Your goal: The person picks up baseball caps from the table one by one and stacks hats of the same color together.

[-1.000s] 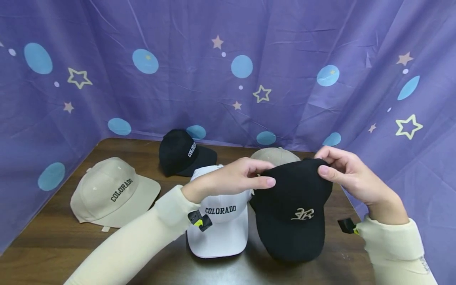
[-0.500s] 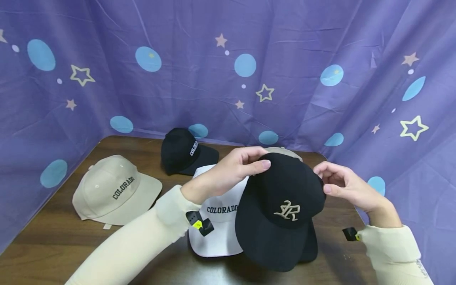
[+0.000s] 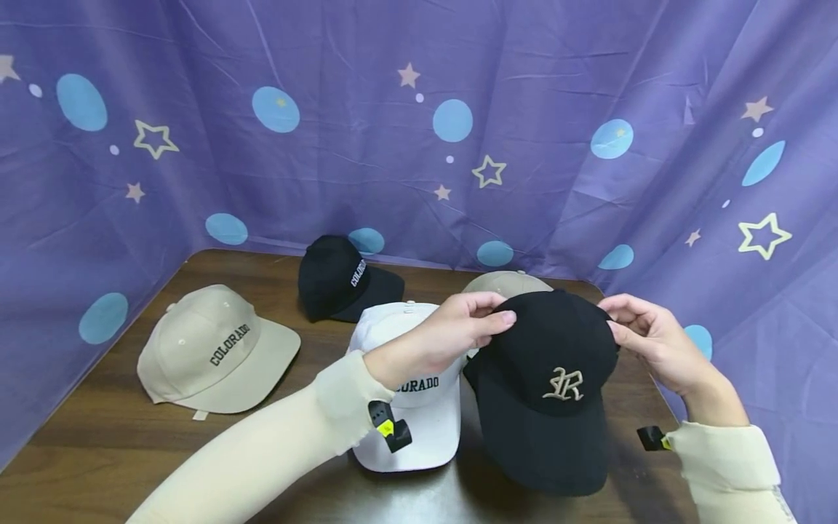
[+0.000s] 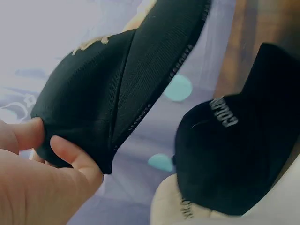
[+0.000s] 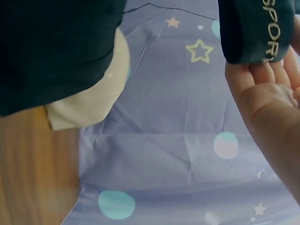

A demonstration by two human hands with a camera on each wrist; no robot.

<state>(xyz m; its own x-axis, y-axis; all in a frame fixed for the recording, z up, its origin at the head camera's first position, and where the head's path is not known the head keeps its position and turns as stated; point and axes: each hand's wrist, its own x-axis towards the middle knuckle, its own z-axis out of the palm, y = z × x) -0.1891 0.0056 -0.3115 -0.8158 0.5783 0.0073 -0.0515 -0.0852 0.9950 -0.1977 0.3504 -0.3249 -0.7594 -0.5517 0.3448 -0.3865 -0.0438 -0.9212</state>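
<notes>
Head view: I have the black cap with the gold emblem [image 3: 550, 338] between both hands, brim sloping down and seemingly lifted. Left hand [image 3: 452, 336] pinches its left side; right hand [image 3: 668, 349] pinches the right. White cap [image 3: 440, 429], left beige cap [image 3: 203, 349], far black cap [image 3: 335, 280] and rear beige cap [image 3: 507, 281] rest on the surface [image 3: 78, 437]. Judgement: those four are down; the held one is not yet released. White cap sits just beside it, so leftward room is tight. Right edge is near; the purple curtain [image 3: 537, 160] bounds the rear. Wood shows at front left.

Left wrist view: thumb and finger clamp the held cap's lower edge; I note curtain beyond its brim.

Right wrist view: fingers close on the lettered strap [image 5: 272, 28], curtain behind; nearby dark cloth I cannot identify.
</notes>
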